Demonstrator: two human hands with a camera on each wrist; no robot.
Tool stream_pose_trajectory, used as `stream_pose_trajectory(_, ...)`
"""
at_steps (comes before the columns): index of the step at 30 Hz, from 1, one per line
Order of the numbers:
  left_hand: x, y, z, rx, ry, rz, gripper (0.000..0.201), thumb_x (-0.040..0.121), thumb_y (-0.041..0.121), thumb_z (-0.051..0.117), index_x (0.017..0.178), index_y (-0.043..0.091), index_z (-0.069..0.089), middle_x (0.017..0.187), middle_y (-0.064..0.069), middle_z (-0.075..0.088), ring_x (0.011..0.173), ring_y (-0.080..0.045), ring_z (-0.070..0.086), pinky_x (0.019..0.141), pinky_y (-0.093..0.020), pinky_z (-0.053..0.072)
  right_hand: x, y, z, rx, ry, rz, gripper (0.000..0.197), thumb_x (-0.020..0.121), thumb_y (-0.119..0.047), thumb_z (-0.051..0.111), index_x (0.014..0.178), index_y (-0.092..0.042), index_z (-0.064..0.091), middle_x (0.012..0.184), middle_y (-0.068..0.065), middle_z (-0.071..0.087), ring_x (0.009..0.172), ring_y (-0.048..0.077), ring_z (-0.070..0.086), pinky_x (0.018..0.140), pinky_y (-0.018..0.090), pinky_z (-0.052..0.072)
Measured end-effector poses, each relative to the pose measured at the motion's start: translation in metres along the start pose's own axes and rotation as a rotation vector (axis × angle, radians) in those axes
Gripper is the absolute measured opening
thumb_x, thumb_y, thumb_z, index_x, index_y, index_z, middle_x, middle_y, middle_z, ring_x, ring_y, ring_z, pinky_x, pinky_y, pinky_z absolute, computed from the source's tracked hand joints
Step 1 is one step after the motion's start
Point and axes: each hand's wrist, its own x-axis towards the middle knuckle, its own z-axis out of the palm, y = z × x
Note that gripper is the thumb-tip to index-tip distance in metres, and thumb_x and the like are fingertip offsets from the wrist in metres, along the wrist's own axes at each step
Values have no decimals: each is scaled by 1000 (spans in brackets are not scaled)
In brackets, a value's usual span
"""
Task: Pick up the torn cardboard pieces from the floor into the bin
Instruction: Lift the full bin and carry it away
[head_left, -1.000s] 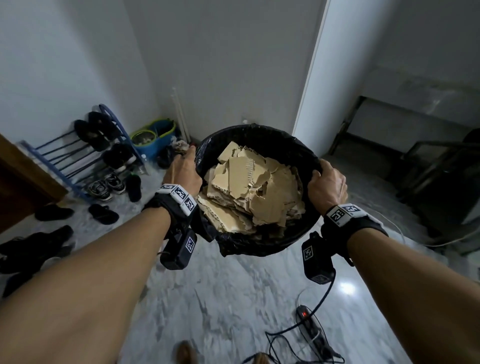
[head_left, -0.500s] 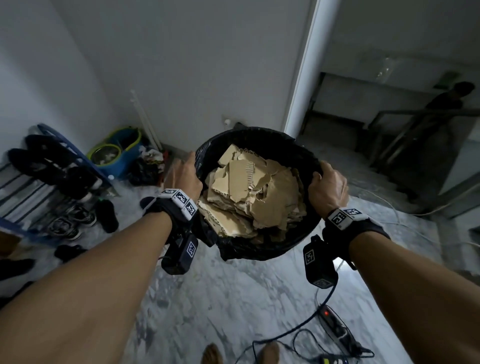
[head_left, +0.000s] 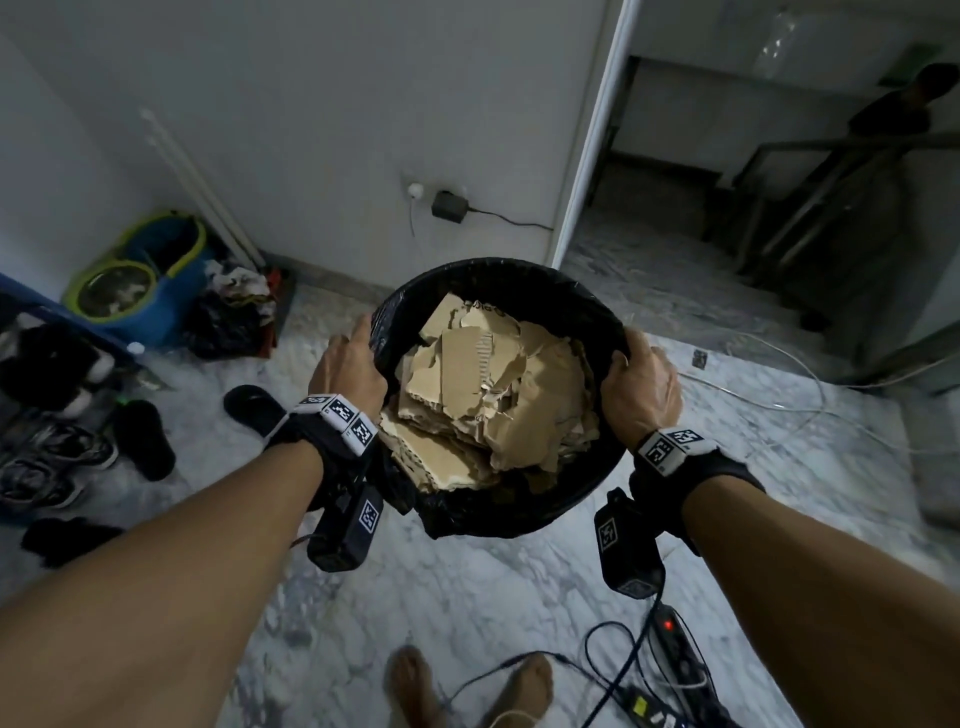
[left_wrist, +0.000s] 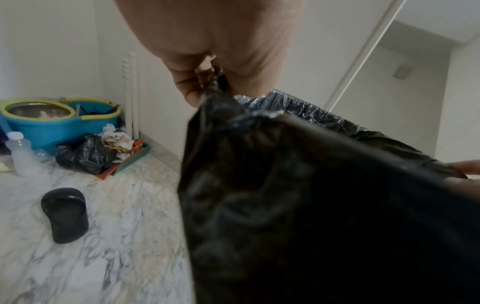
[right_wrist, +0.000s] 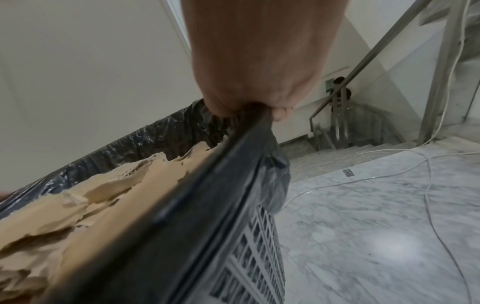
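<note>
- Both hands carry the bin (head_left: 498, 275) off the floor (head_left: 467, 597): the left hand (head_left: 349, 366) has its fingers curled over the left rim, and the left wrist view shows them bunching the black liner (left_wrist: 298, 185) there.
- On the opposite side, the right hand (head_left: 641, 387) is closed round the right rim, thumb on top.
- Inside, the torn cardboard pieces (head_left: 488, 400) are heaped up close to rim level; no loose pieces show on the marble floor in view.
- Judged from that, collecting looks finished and the step in hand is carrying the full bin.
- Next it wants setting down level, perhaps near the far wall, keeping clear of the slipper (head_left: 252, 408) on the left and the power strip (head_left: 675, 649) and cables near the feet.
</note>
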Motion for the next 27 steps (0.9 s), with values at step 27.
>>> stream_pose_trajectory(27, 270, -114, 350, -1, -292, 5, 60, 90, 0, 42, 146, 14, 25, 118, -30, 48, 99, -45, 53, 70, -36, 33, 213, 79, 368, -85, -64, 273, 38, 100, -21, 37, 138, -23, 42, 122, 17, 53, 105, 38, 54, 71, 36, 32)
